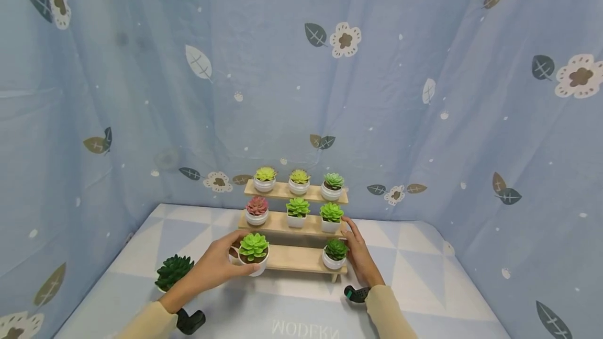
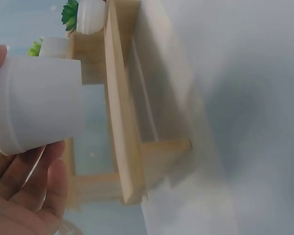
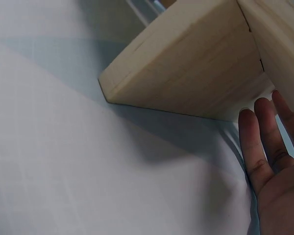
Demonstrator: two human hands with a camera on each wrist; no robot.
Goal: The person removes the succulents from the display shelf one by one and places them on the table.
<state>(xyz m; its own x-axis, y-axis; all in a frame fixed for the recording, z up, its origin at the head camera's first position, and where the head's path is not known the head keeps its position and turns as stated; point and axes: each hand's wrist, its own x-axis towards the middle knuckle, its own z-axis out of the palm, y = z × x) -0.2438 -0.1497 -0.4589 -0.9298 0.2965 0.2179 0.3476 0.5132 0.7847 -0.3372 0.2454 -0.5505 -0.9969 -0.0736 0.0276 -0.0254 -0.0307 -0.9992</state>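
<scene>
Head view: left hand grips potted succulent at wooden stand bottom step, not yet released; right hand, fingers straight, steadies stand's end; dark plant waits on table.

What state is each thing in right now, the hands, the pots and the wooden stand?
Left hand: grips the light green succulent pot at the bottom step's left end.
Right hand: fingers straight, resting against the stand's right end.
Wooden stand: upright on the table, three steps.
Top step: three pots, upright.
Middle step: three pots, upright.
Dark green pot: upright on the bottom step, right end.
Dark succulent: on the table, left of the stand.
</scene>
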